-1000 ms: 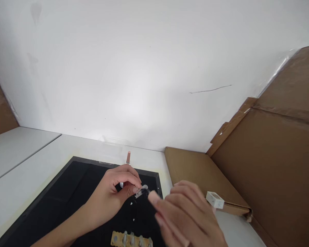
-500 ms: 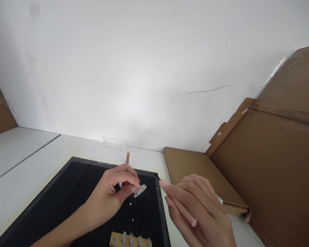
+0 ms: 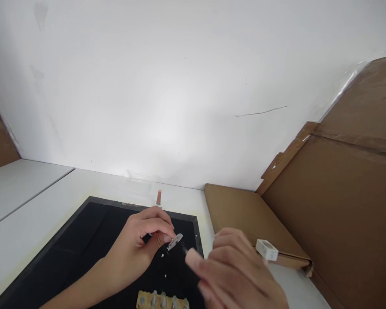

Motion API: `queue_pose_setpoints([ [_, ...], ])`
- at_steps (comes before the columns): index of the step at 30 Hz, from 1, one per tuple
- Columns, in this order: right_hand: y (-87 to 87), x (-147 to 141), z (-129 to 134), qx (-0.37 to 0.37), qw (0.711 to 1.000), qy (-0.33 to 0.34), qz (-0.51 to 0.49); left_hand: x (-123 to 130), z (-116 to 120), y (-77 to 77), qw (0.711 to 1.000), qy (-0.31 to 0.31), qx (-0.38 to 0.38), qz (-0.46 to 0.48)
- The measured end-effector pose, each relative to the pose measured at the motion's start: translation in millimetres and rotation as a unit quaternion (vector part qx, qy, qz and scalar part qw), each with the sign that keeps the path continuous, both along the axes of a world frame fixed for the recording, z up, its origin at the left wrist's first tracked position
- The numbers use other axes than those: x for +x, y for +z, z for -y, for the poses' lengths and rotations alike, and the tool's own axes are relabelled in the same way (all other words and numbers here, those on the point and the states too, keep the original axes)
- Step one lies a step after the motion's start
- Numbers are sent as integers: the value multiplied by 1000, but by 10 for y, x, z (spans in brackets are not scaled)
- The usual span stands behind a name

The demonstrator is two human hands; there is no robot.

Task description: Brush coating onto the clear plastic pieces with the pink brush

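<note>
My left hand (image 3: pixel 144 244) is closed over the black mat, pinching a small translucent oval piece (image 3: pixel 176 241) between thumb and fingertips. To its right, my right hand (image 3: pixel 236 270) is wrapped round a slim tool with a pale pink handle (image 3: pixel 193 259); its thin dark tip is blurred by motion and points at the oval piece, with a small gap between them. Whether the tip is a brush or a point, I cannot tell. Behind my left hand stands a small bottle with a pinkish, tapered cap (image 3: pixel 158 197), its lower part mostly hidden.
A yellowish holder (image 3: pixel 144 299) with several upright translucent pieces sits at the bottom edge. White crumbs (image 3: pixel 162 255) lie on the black mat (image 3: pixel 64 240). On the right, a small white box (image 3: pixel 266 249) rests at the front edge of a flat cardboard box (image 3: pixel 238 210), beside a cardboard wall (image 3: pixel 350 184).
My right hand has moved left and slightly down, bringing the tool's tip nearer the oval piece and uncovering the white box. My left hand has barely moved.
</note>
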State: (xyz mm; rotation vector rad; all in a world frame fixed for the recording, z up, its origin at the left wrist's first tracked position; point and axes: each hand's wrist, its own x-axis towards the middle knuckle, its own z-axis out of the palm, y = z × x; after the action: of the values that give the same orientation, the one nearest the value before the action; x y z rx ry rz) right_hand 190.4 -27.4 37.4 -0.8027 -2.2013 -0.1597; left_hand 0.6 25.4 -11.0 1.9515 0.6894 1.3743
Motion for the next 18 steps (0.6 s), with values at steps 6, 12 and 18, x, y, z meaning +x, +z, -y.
queue_pose_setpoints([
  [6, -54, 49, -28, 44, 998, -40, 29, 7, 34, -78, 999, 14, 43, -13],
  [12, -37, 7, 35, -14, 1000, 6, 0, 7, 22, -65, 998, 17, 60, -18],
  [18, -83, 28, -39, 32, 999, -19, 4, 3, 43, -112, 997, 19, 64, -24],
])
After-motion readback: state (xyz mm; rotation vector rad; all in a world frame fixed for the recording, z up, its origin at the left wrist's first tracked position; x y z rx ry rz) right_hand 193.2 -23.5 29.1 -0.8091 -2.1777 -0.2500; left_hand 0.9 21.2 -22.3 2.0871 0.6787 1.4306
